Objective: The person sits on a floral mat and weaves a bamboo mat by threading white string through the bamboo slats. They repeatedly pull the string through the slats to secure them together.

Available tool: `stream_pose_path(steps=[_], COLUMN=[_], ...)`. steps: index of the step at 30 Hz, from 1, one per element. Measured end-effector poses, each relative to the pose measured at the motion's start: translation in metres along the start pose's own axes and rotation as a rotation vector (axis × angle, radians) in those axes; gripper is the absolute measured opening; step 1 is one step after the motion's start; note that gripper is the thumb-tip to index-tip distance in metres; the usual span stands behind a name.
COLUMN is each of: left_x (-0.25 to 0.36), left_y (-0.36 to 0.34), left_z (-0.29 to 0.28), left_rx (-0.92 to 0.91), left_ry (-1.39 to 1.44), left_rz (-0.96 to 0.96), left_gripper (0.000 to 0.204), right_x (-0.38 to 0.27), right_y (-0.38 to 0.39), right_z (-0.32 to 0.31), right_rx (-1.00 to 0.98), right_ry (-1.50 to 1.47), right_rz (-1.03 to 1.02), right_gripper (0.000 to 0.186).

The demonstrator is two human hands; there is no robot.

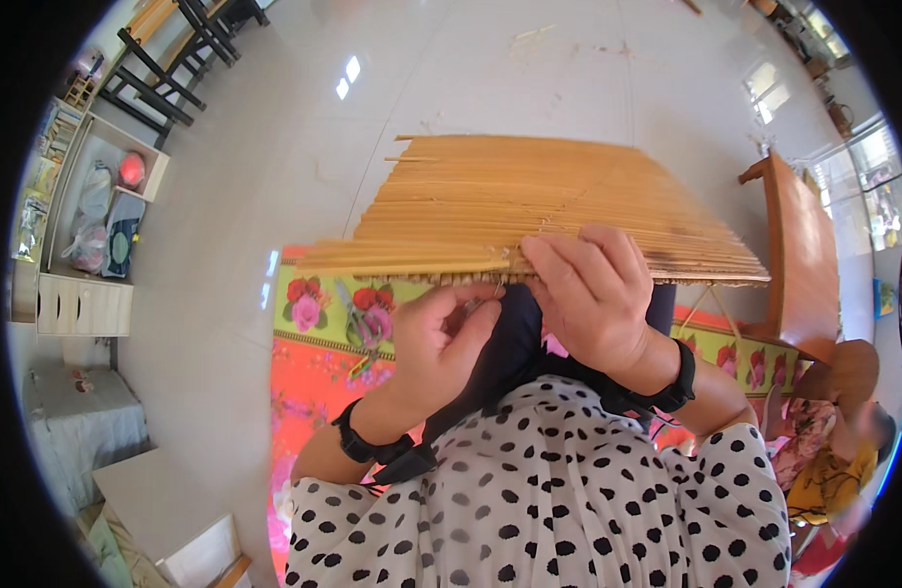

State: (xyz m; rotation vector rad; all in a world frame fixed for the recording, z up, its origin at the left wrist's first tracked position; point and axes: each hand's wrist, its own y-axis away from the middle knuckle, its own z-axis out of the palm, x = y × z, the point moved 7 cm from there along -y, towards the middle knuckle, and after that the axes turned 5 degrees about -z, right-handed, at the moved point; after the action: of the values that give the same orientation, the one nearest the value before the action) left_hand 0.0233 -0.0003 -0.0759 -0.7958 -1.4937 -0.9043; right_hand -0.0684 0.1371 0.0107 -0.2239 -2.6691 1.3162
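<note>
A mat of thin straw-coloured sticks laid side by side (539, 186) stretches out in front of me, its near edge above my lap. My right hand (593, 294) grips that near edge, fingers on top and the thumb mostly hidden. Just below the edge, to the left, my left hand (446, 333) is closed in a pinch. Close to its fingertips shows a thin pale strand (499, 289); whether the fingers hold it is too small to tell. Some loose-looking sticks (373, 257) jut out past the mat's left side.
A red and green flowered cloth (299, 392) lies beneath me, with what looks like scissors (358, 318) on it. At the right stand a brown wooden bench (802, 255) and another person (833, 441). Shelves (83, 304) line the left; dark-framed chairs (157, 78) stand far left.
</note>
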Motion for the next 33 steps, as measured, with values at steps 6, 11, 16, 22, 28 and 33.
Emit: stream_pose_path(steps=[6, 11, 16, 22, 28, 33], left_x=[-0.055, -0.053, -0.045, -0.047, -0.052, -0.055], left_y=[0.017, 0.018, 0.018, 0.02, 0.02, 0.02], left_z=[0.0, 0.008, 0.01, 0.006, 0.005, 0.004], left_rx=[-0.053, 0.003, 0.009, 0.058, 0.05, 0.029], left_ry=[-0.011, -0.04, -0.175, -0.261, -0.153, -0.136], left_rz=[0.146, 0.345, 0.401, 0.479, 0.401, 0.431], left_gripper=[0.014, 0.02, 0.023, 0.023, 0.023, 0.029], right_x=[-0.015, -0.017, -0.017, -0.021, -0.022, -0.023], right_y=[0.038, 0.042, 0.043, 0.049, 0.052, 0.054], right_z=[0.011, 0.011, 0.01, 0.012, 0.012, 0.012], right_rx=[-0.064, -0.095, -0.116, -0.122, -0.097, -0.114], right_ry=[-0.094, -0.122, -0.137, -0.157, -0.169, -0.179], right_rz=[0.012, 0.03, 0.028, 0.021, 0.015, 0.018], right_gripper=[0.047, 0.051, 0.055, 0.054, 0.053, 0.053])
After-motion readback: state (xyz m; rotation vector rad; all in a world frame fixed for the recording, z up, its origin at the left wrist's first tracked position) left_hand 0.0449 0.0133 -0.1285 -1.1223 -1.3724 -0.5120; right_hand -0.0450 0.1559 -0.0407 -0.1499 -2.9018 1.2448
